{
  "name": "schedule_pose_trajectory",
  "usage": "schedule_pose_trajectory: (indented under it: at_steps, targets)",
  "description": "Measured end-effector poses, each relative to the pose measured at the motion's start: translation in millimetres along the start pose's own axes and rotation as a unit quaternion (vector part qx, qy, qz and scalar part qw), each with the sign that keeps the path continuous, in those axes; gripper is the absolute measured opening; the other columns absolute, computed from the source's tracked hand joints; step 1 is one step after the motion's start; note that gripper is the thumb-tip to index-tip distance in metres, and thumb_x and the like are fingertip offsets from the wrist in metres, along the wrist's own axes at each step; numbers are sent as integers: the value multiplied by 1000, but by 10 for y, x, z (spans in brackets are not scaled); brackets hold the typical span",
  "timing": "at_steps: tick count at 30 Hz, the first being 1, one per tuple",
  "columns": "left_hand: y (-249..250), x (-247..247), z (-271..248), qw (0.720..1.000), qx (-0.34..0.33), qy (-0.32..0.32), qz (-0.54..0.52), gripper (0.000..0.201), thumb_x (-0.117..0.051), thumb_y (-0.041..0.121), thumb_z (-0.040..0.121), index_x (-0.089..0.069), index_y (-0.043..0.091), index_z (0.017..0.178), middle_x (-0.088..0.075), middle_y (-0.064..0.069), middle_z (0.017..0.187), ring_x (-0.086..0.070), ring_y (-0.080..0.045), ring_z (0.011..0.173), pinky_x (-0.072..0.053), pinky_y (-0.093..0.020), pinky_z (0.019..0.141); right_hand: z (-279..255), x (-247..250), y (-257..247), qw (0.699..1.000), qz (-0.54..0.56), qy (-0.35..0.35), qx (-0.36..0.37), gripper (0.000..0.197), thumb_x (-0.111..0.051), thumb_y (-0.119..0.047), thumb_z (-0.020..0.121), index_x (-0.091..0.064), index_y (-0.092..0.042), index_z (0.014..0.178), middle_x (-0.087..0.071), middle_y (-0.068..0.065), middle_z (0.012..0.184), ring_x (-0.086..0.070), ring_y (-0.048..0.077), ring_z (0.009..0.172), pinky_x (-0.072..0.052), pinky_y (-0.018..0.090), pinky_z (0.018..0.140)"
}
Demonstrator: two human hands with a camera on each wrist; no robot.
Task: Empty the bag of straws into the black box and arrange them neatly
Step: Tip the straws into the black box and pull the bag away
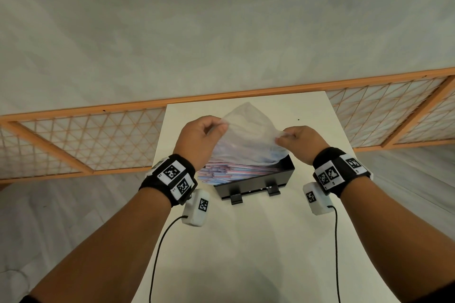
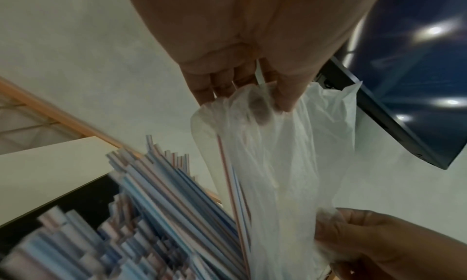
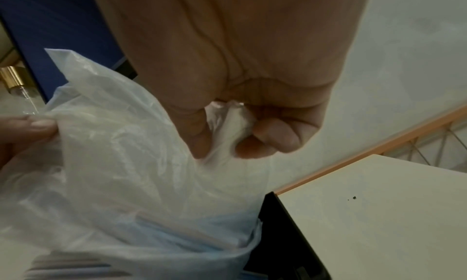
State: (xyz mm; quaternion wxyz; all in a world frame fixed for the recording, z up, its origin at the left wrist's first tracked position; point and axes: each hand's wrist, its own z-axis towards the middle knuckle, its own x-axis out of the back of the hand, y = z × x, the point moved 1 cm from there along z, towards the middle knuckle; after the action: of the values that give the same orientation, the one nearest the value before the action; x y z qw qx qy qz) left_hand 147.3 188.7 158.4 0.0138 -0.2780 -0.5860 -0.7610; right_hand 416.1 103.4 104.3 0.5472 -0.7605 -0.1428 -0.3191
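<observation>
A thin, see-through plastic bag point(image 1: 248, 135) hangs upside down over the black box point(image 1: 256, 179). My left hand point(image 1: 206, 130) pinches the bag's raised left corner and my right hand point(image 1: 293, 138) pinches its right corner. Striped red, blue and white straws point(image 1: 229, 171) lie in a heap in the box, their left ends jutting past its left side. In the left wrist view my left hand point(image 2: 252, 96) holds the bag point(image 2: 290, 154) above the straws point(image 2: 156, 194), a few still inside it. In the right wrist view my right hand point(image 3: 240, 132) bunches the bag point(image 3: 121, 164) beside the box point(image 3: 283, 234).
The box stands on a small white table point(image 1: 246, 241), with two black clips on its near wall. A wooden lattice screen point(image 1: 86, 138) lies on the floor behind the table. A dark monitor point(image 2: 417, 84) shows in the left wrist view. Wrist camera cables trail over the table.
</observation>
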Motion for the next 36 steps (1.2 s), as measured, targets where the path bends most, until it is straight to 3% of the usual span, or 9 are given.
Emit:
schedule_pose_trajectory:
  at_steps: [4,7,10,12,16,19,23,29,36]
  targets:
    - [64,7,9,1000,-4,2,18,5,-70,25,95,-75,25,95,-73,10,90,-64,1,82,-47,-10,75,-42,-16,79,1000,-11,-4,4,26,-65,-32,92,-68,-11,77,-57,2,67,-51,19,65,-42,29,64]
    - [82,18,0,1000,11,-5,6,10,-76,29,90,-74,27,99,-73,12,96,-65,1,87,-50,-15,77,-49,-38,119,999,40,-26,-9,22,-64,-28,94,-70,-9,85,-61,4,73,-56,19,70,-44,29,65]
    - [-39,32,10,991,44,-88,90,34,-83,47,78,-69,36,107,-65,14,110,-64,-2,99,-53,-22,84,-68,-30,110,991,124,-46,-29,24,-64,-22,94,-64,3,95,-60,9,79,-58,20,73,-46,23,57]
    - [-144,24,-10,973,64,-139,172,29,-76,52,81,-71,34,102,-66,8,108,-66,-11,97,-55,-29,82,-84,-15,89,991,122,-45,-23,27,-63,-21,94,-60,6,95,-61,10,80,-59,20,75,-44,19,57]
    - [-216,40,-82,976,75,-85,188,14,-62,41,98,-68,30,92,-65,8,90,-61,-12,80,-44,-26,65,-99,20,54,993,112,-22,-6,40,-65,-33,93,-54,6,88,-59,23,81,-58,23,76,-41,33,70]
    - [-248,43,-69,983,85,-57,149,17,-62,40,98,-71,25,101,-71,6,92,-66,-17,82,-52,-30,69,-129,51,6,996,84,10,9,40,-65,-35,93,-54,2,82,-60,19,76,-56,25,73,-41,34,69]
    - [-207,64,-45,990,76,-36,115,17,-62,38,98,-69,27,110,-72,12,99,-67,-8,90,-52,-27,75,-173,83,-65,997,60,35,26,32,-68,-37,89,-58,-7,85,-65,14,81,-58,29,74,-46,36,69]
    - [-78,50,-14,994,60,-14,92,14,-63,35,98,-69,23,102,-72,7,95,-67,-10,85,-50,-25,69,-185,99,-113,993,-37,93,61,12,-56,-26,94,-61,-15,92,-66,4,83,-60,26,78,-41,31,66]
    - [-284,-111,-79,967,116,-148,174,47,-75,47,81,-59,33,123,-69,13,110,-65,-10,100,-53,-32,88,-144,29,-59,987,-124,85,56,17,-50,-20,95,-64,-13,87,-66,6,81,-59,25,74,-39,29,65]
